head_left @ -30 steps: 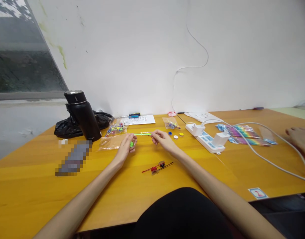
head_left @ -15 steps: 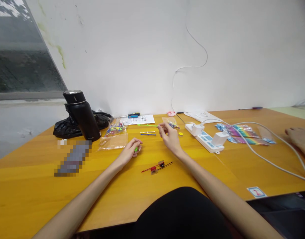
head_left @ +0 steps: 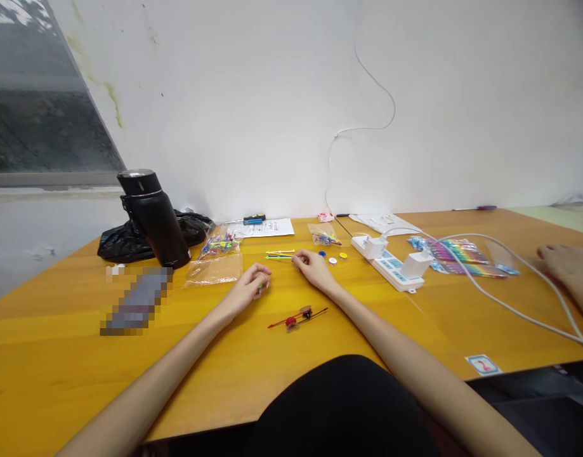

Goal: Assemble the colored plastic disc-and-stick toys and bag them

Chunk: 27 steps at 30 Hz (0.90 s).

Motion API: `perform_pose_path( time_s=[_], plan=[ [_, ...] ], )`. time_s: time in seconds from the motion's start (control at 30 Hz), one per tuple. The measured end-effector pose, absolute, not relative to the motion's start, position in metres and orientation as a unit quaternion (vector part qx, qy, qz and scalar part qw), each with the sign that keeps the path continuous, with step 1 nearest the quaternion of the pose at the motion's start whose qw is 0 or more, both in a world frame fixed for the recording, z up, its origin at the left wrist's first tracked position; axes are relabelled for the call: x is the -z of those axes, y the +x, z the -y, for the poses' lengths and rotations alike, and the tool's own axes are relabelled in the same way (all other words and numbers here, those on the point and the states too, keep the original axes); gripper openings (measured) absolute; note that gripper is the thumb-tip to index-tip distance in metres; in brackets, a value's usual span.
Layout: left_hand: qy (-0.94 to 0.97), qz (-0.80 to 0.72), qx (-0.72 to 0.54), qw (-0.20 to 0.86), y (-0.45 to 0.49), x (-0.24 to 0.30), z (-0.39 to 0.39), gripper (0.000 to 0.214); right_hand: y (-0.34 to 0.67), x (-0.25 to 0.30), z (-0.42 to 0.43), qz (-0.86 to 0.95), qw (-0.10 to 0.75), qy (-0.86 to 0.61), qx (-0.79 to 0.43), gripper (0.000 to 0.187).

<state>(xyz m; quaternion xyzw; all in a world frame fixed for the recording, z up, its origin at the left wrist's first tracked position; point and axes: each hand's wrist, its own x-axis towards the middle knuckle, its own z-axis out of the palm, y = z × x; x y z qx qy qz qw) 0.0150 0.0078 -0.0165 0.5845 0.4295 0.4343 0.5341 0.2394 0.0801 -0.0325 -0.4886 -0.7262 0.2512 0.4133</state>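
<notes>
My left hand (head_left: 247,289) rests on the table with curled fingers around a small green piece (head_left: 260,287), mostly hidden. Further right, my right hand (head_left: 313,270) pinches the end of a thin green plastic stick (head_left: 278,258), low beside white and blue sticks lying there. Small discs lie just past that hand: a blue one (head_left: 322,253), a white one (head_left: 332,261) and a yellow one (head_left: 343,256). Nearer to me are a red stick with a round red part (head_left: 291,322) and a similar black one (head_left: 307,313).
A black bottle (head_left: 155,222) stands at left by a black plastic bag (head_left: 124,244) and a clear bag of coloured parts (head_left: 217,247). At right are a white power strip (head_left: 391,266) with cables, rainbow-coloured packets (head_left: 462,254) and another person's hand (head_left: 569,270).
My right hand has come left, toward me and down, bringing the green stick down beside the other sticks. The blue and white discs now show. My left hand stays in place.
</notes>
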Motion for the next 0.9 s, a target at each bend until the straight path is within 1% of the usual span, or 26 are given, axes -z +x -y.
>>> perform_pose_path(
  time_s=[0.13,0.23,0.4,0.6,0.73,0.9],
  plan=[
    [0.589,-0.427,-0.433,0.532,0.014,0.019,-0.011,0.026,0.240,0.035,-0.083,0.759,0.361,-0.515,-0.169,0.021],
    [0.592,-0.427,-0.431,0.531,0.014,0.018,-0.011,0.026,0.238,0.034,-0.083,0.760,0.344,-0.534,-0.136,0.021],
    [0.590,-0.430,-0.431,0.530,0.013,0.016,-0.009,0.024,0.237,0.036,-0.084,0.745,0.349,-0.555,-0.122,0.020],
    [0.590,-0.400,-0.450,0.538,0.011,0.022,-0.014,0.033,0.237,0.035,-0.084,0.739,0.346,-0.565,-0.121,0.023],
    [0.567,-0.387,-0.481,0.546,0.011,0.027,-0.019,0.031,0.237,0.033,-0.083,0.738,0.355,-0.559,-0.131,0.025],
    [0.535,-0.386,-0.508,0.553,0.013,0.029,-0.020,0.022,0.232,0.025,-0.071,0.761,0.420,-0.466,-0.166,0.024]
  ],
)
